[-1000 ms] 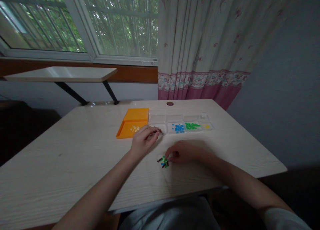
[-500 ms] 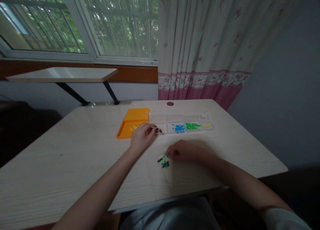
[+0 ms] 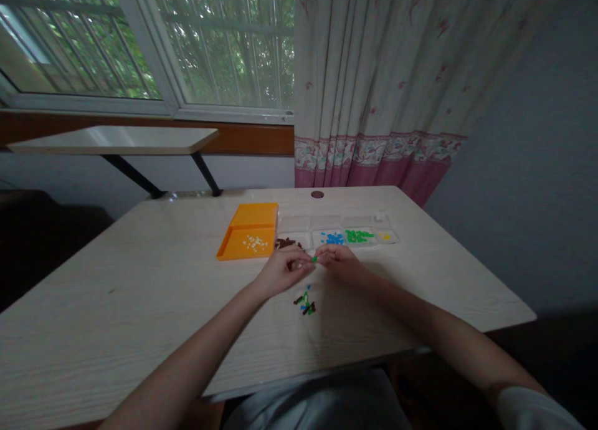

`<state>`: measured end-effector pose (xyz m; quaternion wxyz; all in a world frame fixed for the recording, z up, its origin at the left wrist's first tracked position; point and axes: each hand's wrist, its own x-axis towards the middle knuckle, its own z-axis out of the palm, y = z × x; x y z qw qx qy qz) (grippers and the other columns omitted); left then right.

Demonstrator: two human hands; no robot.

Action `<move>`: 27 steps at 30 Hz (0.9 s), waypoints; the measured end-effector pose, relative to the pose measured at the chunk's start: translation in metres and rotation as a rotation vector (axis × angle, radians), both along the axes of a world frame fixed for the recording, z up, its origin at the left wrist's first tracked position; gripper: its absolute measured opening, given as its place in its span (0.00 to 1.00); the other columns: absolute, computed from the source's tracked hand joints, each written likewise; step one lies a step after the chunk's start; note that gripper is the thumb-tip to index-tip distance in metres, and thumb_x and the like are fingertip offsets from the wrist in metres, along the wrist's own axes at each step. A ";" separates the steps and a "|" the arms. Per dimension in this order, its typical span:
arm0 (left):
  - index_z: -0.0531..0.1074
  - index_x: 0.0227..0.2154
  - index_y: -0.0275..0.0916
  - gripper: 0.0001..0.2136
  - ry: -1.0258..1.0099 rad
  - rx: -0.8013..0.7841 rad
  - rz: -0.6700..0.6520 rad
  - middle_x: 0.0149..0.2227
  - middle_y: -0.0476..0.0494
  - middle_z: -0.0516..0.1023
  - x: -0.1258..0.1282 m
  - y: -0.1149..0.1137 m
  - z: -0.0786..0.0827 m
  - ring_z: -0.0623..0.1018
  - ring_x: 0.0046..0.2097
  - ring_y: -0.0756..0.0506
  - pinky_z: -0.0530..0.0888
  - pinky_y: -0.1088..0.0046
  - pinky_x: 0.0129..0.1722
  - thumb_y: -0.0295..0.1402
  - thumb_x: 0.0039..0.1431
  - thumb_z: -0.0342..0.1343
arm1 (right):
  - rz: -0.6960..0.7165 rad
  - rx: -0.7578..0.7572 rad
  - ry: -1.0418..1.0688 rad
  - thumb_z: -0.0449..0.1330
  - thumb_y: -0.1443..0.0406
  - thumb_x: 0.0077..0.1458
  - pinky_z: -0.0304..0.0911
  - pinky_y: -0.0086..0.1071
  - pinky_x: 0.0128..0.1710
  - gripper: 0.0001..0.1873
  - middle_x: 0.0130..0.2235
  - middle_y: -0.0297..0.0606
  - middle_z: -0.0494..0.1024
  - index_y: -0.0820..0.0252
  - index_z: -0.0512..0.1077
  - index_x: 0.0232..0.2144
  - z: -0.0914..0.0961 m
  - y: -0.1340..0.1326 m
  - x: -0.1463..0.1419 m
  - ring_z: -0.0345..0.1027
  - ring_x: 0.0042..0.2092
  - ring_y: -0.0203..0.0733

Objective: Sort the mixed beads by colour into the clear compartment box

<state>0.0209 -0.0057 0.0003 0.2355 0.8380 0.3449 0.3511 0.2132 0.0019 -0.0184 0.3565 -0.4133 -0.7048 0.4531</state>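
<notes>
My left hand [image 3: 284,270] and my right hand [image 3: 344,265] meet fingertip to fingertip just in front of a clear compartment tray [image 3: 298,220]. Between their pinched fingertips shows a small green piece [image 3: 314,259]. Whether the left fingers also hold another tiny piece is hidden. On the table below lies a small cluster of brown, green, blue and yellow pieces [image 3: 306,303]. Behind my left hand, brown pieces [image 3: 288,242] fill part of one compartment. Blue pieces [image 3: 333,238], green pieces [image 3: 359,236] and yellow pieces [image 3: 385,235] sit in other compartments further right.
An open orange case [image 3: 255,214] with white pieces [image 3: 255,243] stands left of the clear tray. Further back, a raised shelf [image 3: 121,138] on black supports rises over the table [image 3: 154,280]. A curtain [image 3: 374,81] hangs behind the far edge.
My left hand has come back from the brown compartment, toward me and to the right. My right hand has lifted away from the cluster, moving forward to meet it. The green piece now shows.
</notes>
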 end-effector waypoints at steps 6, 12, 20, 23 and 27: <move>0.74 0.29 0.34 0.11 -0.036 -0.056 0.007 0.26 0.45 0.70 0.003 0.000 -0.001 0.67 0.26 0.53 0.62 0.80 0.23 0.36 0.54 0.52 | 0.004 -0.070 0.019 0.55 0.57 0.50 0.43 0.22 0.18 0.13 0.17 0.24 0.56 0.62 0.68 0.32 0.001 -0.003 -0.004 0.44 0.18 0.28; 0.73 0.26 0.32 0.13 -0.044 -0.143 -0.027 0.23 0.48 0.66 0.000 0.002 -0.002 0.63 0.24 0.54 0.60 0.81 0.22 0.38 0.56 0.50 | -0.012 0.283 -0.158 0.56 0.59 0.51 0.48 0.22 0.20 0.13 0.17 0.24 0.59 0.61 0.70 0.37 0.002 -0.011 -0.001 0.50 0.18 0.28; 0.72 0.25 0.33 0.11 0.035 -0.185 -0.148 0.23 0.47 0.69 -0.003 -0.001 0.006 0.65 0.24 0.53 0.62 0.81 0.22 0.35 0.55 0.50 | -0.029 0.592 -0.431 0.57 0.60 0.51 0.52 0.23 0.24 0.10 0.19 0.29 0.69 0.58 0.74 0.35 0.006 -0.011 0.009 0.57 0.20 0.29; 0.72 0.27 0.34 0.06 0.135 -0.151 -0.240 0.26 0.46 0.72 -0.009 -0.003 0.011 0.69 0.28 0.52 0.66 0.79 0.27 0.29 0.53 0.51 | -0.102 0.697 -0.430 0.56 0.59 0.52 0.52 0.23 0.25 0.12 0.19 0.30 0.69 0.58 0.74 0.33 0.011 -0.008 0.014 0.58 0.21 0.30; 0.74 0.30 0.37 0.08 0.230 -0.171 -0.400 0.30 0.45 0.75 -0.015 -0.004 0.012 0.73 0.32 0.51 0.69 0.78 0.33 0.24 0.52 0.51 | -0.216 0.783 -0.450 0.53 0.56 0.54 0.53 0.24 0.26 0.14 0.16 0.29 0.64 0.59 0.74 0.32 0.016 -0.003 0.021 0.57 0.20 0.31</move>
